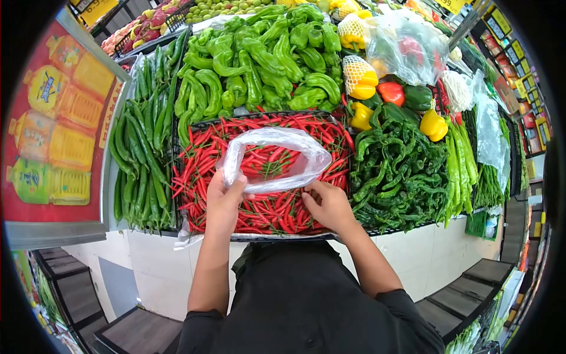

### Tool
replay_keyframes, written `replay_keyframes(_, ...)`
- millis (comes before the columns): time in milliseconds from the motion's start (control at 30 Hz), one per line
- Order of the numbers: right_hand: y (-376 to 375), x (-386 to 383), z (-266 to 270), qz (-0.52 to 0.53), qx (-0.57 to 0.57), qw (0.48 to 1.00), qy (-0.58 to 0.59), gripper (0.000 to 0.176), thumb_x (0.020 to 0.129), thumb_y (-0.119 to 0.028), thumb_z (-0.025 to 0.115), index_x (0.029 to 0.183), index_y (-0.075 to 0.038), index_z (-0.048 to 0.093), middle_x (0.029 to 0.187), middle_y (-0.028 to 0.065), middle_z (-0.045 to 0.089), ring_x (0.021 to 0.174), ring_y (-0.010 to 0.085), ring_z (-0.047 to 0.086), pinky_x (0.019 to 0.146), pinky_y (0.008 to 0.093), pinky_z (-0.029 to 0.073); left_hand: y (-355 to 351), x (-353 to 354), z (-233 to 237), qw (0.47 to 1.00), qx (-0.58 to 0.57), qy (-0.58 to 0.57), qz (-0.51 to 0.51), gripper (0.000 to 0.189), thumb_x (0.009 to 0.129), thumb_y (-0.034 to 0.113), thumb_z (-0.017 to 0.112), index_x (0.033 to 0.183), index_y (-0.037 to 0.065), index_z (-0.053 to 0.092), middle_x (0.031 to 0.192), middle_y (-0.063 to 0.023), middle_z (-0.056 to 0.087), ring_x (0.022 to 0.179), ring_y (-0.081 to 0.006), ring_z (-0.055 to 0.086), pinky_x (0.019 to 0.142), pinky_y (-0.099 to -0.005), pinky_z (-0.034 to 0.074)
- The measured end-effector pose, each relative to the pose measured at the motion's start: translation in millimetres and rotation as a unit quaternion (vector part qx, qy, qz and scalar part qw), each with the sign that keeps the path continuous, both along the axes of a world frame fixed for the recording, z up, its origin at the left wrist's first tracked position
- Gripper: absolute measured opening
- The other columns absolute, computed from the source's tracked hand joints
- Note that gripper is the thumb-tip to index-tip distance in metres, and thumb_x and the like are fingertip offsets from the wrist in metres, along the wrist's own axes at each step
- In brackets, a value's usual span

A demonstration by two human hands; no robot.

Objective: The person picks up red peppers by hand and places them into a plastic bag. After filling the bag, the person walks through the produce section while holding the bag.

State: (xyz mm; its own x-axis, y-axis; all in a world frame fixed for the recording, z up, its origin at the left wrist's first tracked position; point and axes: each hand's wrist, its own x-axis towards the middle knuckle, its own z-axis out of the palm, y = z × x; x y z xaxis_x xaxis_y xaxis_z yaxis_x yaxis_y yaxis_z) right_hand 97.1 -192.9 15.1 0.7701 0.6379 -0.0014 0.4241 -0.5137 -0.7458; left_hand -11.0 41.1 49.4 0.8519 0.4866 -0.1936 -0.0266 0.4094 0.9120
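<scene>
Head view: Left hand [223,197] pinches an open plastic bag [276,137] above the middle of a crate [280,238] of red chilies [203,147].
Right hand [331,206] touches the near rim, its grip unclear; the bag's clear body is hard to trace. A cropped yellow sign [97,9] reads "6.9"; green peppers [265,53] crowd the crate's far edge.

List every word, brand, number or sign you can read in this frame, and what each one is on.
"6.9": yellow sign, top left; possibly cut off.
"99": yellow sign, top right; partly cut off.
Red poster, left: bottle labels and edge lettering too blurred to read.
Shelf tags, far right: too small to read.
Plastic bag over the red chilies: no print visible.
</scene>
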Motion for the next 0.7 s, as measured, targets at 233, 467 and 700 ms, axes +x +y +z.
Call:
replay_keyframes(233,-21.1,-3.7,9.3,-0.144,0.129,0.969,0.156,0.019,0.099,-0.003,0.056,0.113,0.0,0.068,0.077,0.0002,0.063,0.07,0.0067,0.057,0.063,0.0245,0.048,3.0,-1.3,-2.6,0.999,0.007,-0.011,-0.033,0.02,0.097,0.015,0.066,0.113,0.006,0.057,0.094,-0.0001,0.059,0.082,-0.0082,0.059,0.071,-0.0289,0.056)
replay_keyframes(467,-53.0,-4.5,41.0,-0.214,0.239,0.946,0.043,0.031,0.102,-0.004,0.047,0.128,-0.002,0.062,0.075,-0.002,0.056,0.068,0.0051,0.048,0.062,0.021,0.04,2.0,-0.2,5.8,0.999,0.002,-0.011,-0.045,0.018,0.098,0.016,0.066,0.109,0.006,0.057,0.093,0.0003,0.059,0.082,-0.0084,0.059,0.071,-0.0282,0.055)
replay_keyframes(700,-38.6,-21.9,116.0,-0.102,0.324,0.939,-0.056,0.029,0.093,0.005,0.047,0.111,0.003,0.07,0.077,0.0063,0.065,0.062,0.0099,0.057,0.057,0.0234,0.045,1.3,-4.9,-1.4,0.997,0.04,-0.028,-0.055,0.015,0.098,0.013,0.066,0.107,0.006,0.056,0.092,0.0004,0.058,0.079,-0.0085,0.058,0.071,-0.0274,0.052)
